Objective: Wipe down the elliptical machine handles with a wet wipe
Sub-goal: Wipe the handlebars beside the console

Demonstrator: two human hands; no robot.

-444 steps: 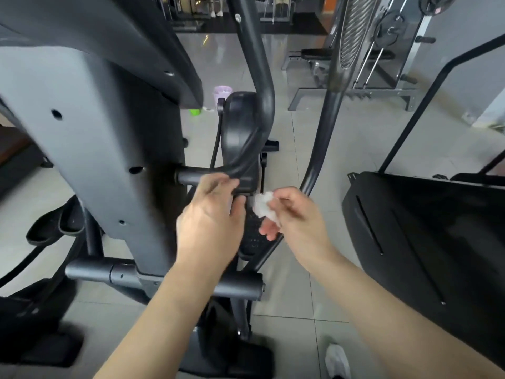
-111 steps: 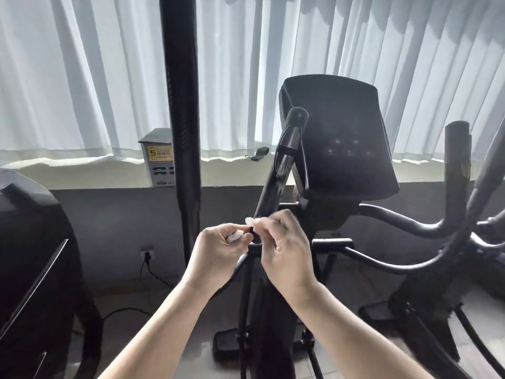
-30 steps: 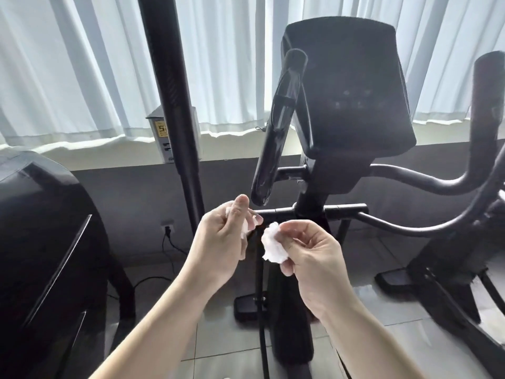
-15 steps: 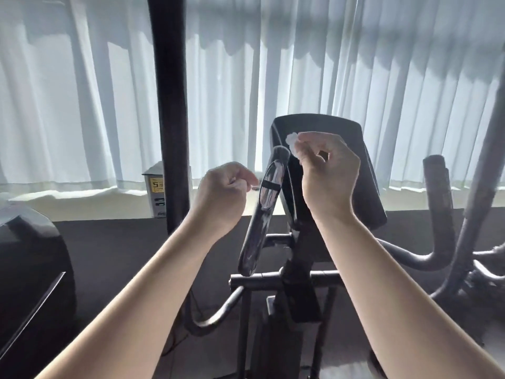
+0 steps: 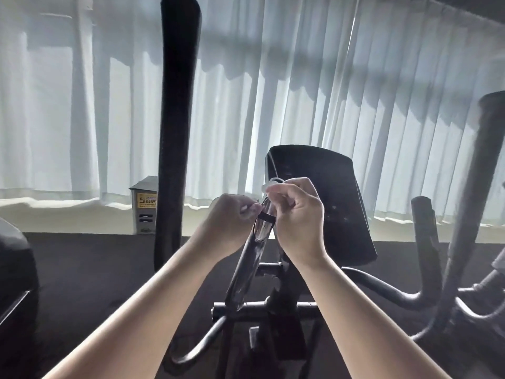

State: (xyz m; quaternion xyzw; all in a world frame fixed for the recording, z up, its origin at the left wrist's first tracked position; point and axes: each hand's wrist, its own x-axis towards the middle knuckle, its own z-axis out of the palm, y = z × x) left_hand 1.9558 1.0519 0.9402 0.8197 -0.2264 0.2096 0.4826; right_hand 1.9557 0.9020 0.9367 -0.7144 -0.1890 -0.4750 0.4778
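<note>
A short black handle (image 5: pixel 250 265) with a shiny sensor plate slants up beside the elliptical's black console (image 5: pixel 325 203). My right hand (image 5: pixel 297 217) pinches a small white wet wipe (image 5: pixel 270 184) against the top end of that handle. My left hand (image 5: pixel 232 222) is fisted just left of the handle's top, and a small white bit shows at its fingertips. A tall black padded handle (image 5: pixel 175 127) rises at the left, and another tall handle (image 5: pixel 481 170) stands at the right.
White curtains (image 5: pixel 300 105) hang behind the machine over a pale sill. A small grey box with a yellow label (image 5: pixel 146 205) sits on the sill. A dark rounded machine (image 5: pixel 13 283) fills the left edge. Curved black bars (image 5: pixel 382 285) run right.
My right hand has brought the wipe down a little onto the top of the short handle. My left hand has closed in on the handle from the left. The view has dropped slightly.
</note>
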